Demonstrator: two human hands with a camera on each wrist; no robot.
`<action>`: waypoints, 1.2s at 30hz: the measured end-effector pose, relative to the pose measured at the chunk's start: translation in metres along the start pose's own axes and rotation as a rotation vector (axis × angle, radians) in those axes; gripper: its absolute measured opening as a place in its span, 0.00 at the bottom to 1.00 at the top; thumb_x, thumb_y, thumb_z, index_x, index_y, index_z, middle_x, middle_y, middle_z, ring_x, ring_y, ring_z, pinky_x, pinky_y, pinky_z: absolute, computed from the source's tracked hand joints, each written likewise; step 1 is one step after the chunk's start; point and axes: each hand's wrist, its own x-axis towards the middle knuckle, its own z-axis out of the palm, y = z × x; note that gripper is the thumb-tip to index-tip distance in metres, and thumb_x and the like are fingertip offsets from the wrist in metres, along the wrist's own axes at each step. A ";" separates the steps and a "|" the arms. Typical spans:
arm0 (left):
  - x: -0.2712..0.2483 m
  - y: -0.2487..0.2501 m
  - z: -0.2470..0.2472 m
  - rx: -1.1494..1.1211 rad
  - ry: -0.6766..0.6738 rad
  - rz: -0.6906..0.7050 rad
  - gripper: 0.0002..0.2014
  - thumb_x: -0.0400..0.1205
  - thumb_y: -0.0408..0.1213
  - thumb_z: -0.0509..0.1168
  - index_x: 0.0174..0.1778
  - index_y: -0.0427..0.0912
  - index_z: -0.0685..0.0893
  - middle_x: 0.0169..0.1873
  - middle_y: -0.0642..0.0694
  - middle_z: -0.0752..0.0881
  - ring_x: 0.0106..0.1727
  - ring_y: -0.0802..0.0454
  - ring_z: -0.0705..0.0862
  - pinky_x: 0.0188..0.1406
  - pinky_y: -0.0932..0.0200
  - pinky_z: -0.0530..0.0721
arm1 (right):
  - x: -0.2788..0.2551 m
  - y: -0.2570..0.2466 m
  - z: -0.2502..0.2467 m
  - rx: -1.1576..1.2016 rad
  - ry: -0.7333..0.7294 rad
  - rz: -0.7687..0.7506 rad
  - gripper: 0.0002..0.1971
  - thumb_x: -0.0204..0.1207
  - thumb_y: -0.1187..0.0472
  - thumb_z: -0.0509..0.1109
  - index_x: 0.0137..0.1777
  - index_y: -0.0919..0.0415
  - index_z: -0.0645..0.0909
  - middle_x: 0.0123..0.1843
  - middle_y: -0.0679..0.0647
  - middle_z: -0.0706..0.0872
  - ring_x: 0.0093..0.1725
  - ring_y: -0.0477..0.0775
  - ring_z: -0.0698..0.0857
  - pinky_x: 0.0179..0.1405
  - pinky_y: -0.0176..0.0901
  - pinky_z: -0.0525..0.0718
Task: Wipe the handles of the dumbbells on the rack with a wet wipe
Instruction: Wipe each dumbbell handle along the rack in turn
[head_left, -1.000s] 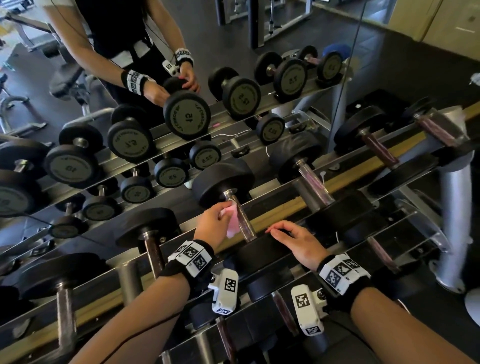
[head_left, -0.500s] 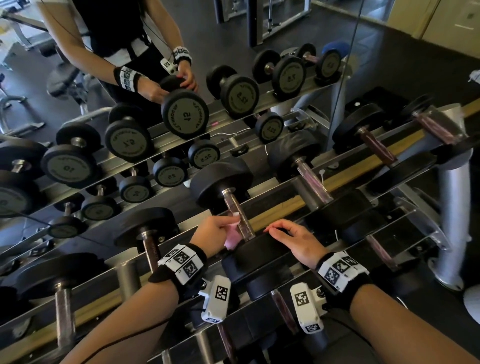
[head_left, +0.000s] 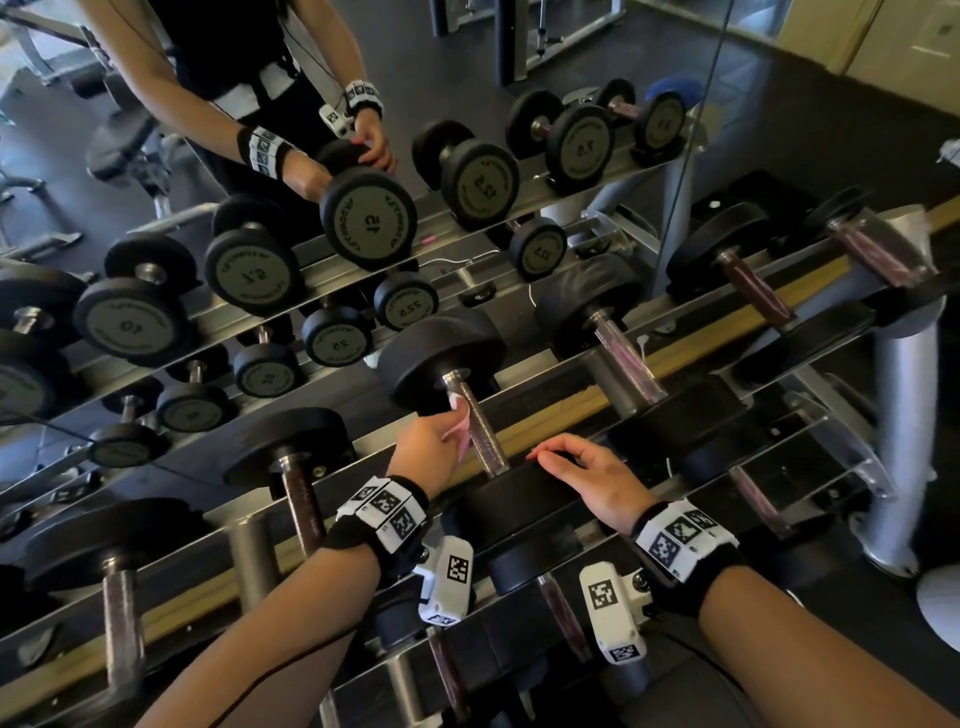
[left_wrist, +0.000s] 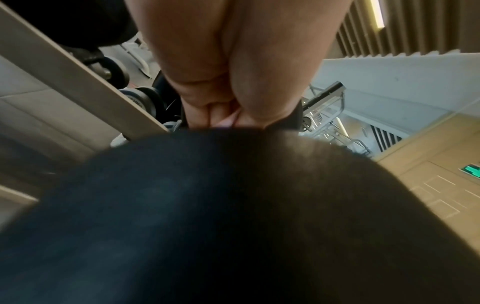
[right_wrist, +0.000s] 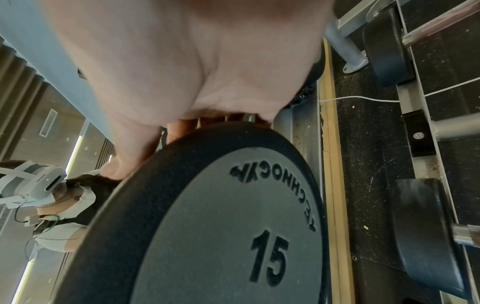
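Head view: left hand (head_left: 431, 441) pinches wipe (head_left: 461, 415) against handle (head_left: 480, 426) — right hand (head_left: 587, 480) flat on weight head (head_left: 519, 501).

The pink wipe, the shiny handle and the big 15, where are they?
wet wipe (head_left: 460, 415), head view, on its pink fold.
handle (head_left: 485, 436), head view, mid bar.
15 (right_wrist: 270, 258), right wrist view, on the digits.

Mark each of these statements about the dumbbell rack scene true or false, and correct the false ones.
1. The left hand holds a pink wet wipe against a dumbbell handle. True.
2. The right hand grips that same handle. False: it rests on the dumbbell's near black head.
3. That head's face reads 15. True.
4. The wipe lies near the handle's near end. False: it lies near the far end, close to the far head.
5. A mirror behind the rack reflects the person. True.
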 end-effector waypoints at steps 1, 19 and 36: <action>-0.004 -0.002 0.001 0.023 -0.033 0.010 0.23 0.90 0.47 0.54 0.27 0.62 0.80 0.29 0.49 0.85 0.39 0.51 0.88 0.60 0.50 0.83 | 0.000 0.000 0.000 -0.003 0.004 0.000 0.11 0.80 0.51 0.70 0.58 0.54 0.86 0.53 0.49 0.91 0.54 0.46 0.89 0.50 0.33 0.85; -0.004 -0.009 0.012 -0.737 0.118 -0.242 0.11 0.85 0.39 0.67 0.57 0.41 0.91 0.52 0.36 0.91 0.52 0.41 0.89 0.65 0.45 0.84 | -0.004 -0.005 0.003 -0.005 0.010 0.012 0.14 0.80 0.52 0.69 0.60 0.58 0.85 0.53 0.52 0.90 0.49 0.43 0.89 0.44 0.30 0.84; 0.009 -0.023 0.004 -0.850 0.217 -0.199 0.10 0.85 0.39 0.66 0.59 0.47 0.90 0.52 0.45 0.92 0.56 0.50 0.89 0.60 0.55 0.84 | -0.005 -0.007 0.004 -0.049 0.016 0.039 0.12 0.81 0.51 0.68 0.59 0.55 0.85 0.55 0.55 0.89 0.57 0.55 0.88 0.60 0.50 0.87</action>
